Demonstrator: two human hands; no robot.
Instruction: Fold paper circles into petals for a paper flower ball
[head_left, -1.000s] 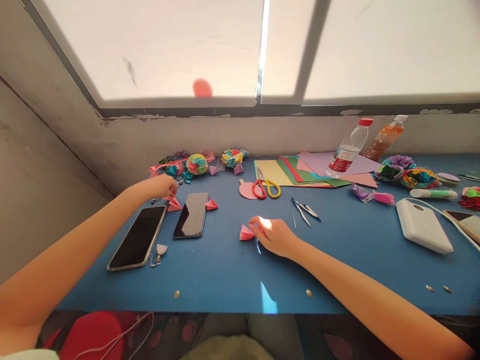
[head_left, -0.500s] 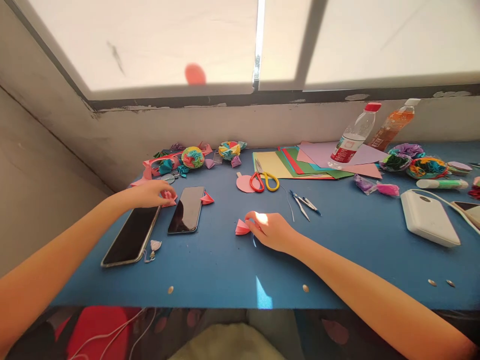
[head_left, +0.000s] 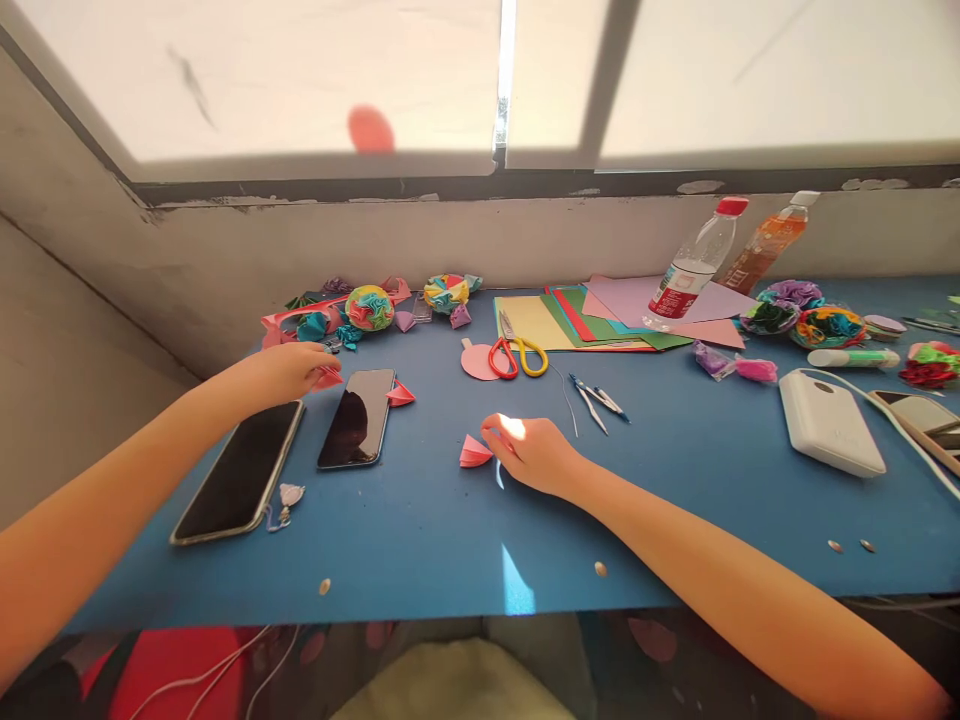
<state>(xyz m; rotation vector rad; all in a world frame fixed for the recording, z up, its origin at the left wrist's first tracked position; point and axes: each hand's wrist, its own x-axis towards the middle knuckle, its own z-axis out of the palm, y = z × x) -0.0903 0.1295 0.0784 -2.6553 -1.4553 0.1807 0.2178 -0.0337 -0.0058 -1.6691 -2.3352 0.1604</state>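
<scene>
My left hand (head_left: 289,368) is at the far left of the blue table, above the top end of a dark phone (head_left: 238,475). Its curled fingers grip a small folded pink paper piece (head_left: 328,379), partly hidden by them. Near the table's middle, my right hand (head_left: 534,455) pinches the tip of a pleated pink paper fan (head_left: 474,453). Between the hands lies a second phone (head_left: 358,420), with another folded pink paper piece (head_left: 401,394) by its right edge. Beyond my right hand are scissors (head_left: 517,350) with red and yellow handles, overlapping a round pink paper cutout (head_left: 478,361).
A compass (head_left: 598,402) lies right of the scissors. Coloured paper sheets (head_left: 529,325) are stacked behind, with a red-capped bottle (head_left: 690,265) standing on them. Paper flower balls (head_left: 370,308) sit at the back left. A white power bank (head_left: 830,422) rests at right.
My left hand has moved slightly farther back with the pink paper piece. My right hand keeps its pinch on the fan. The whole view has shifted a little.
</scene>
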